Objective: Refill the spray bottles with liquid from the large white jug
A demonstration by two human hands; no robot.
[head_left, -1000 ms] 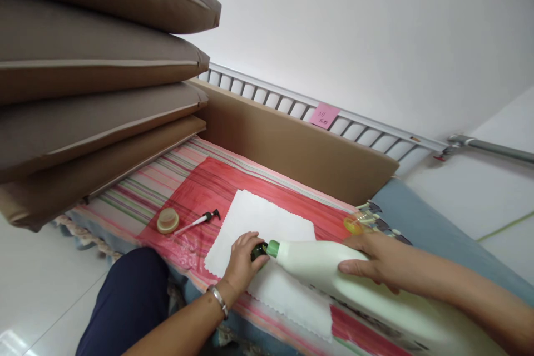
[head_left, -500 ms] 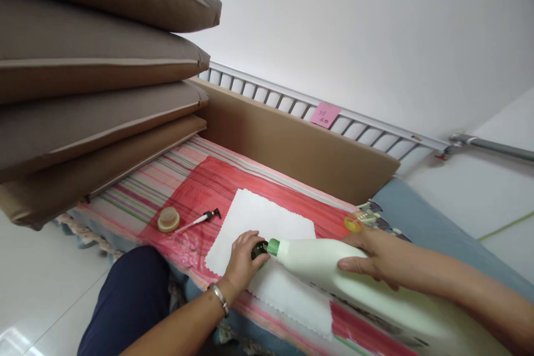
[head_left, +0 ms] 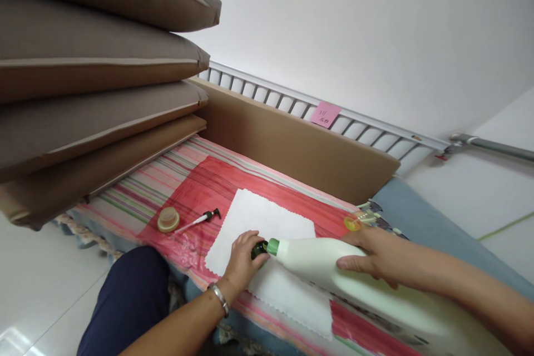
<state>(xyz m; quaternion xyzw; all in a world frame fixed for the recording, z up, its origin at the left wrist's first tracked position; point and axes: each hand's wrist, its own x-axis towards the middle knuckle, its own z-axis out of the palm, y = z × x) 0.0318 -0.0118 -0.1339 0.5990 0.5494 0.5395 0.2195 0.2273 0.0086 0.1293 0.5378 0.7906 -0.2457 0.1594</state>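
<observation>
My left hand [head_left: 246, 258] is closed around a small dark green bottle [head_left: 259, 250] above a white cloth with scalloped edges [head_left: 250, 217]. A large pale green bottle [head_left: 317, 256] lies tilted toward it, its green neck [head_left: 273, 246] at the small bottle's mouth. My right hand [head_left: 371, 253] grips the big bottle from above, thumb along its near side. Whether liquid flows between the two cannot be seen. Left of the cloth lie a black pump head with a white tube [head_left: 204, 217] and a round cream-coloured lid [head_left: 168, 219].
Red plastic sheeting [head_left: 196, 183] covers part of a striped cloth [head_left: 146, 189]. Brown cushions [head_left: 104, 75] are stacked at left. A brown board [head_left: 292, 150] leans against a white radiator [head_left: 267, 97] bearing a pink note [head_left: 325, 114]. A yellow cap-like item [head_left: 352, 224] sits near my right hand.
</observation>
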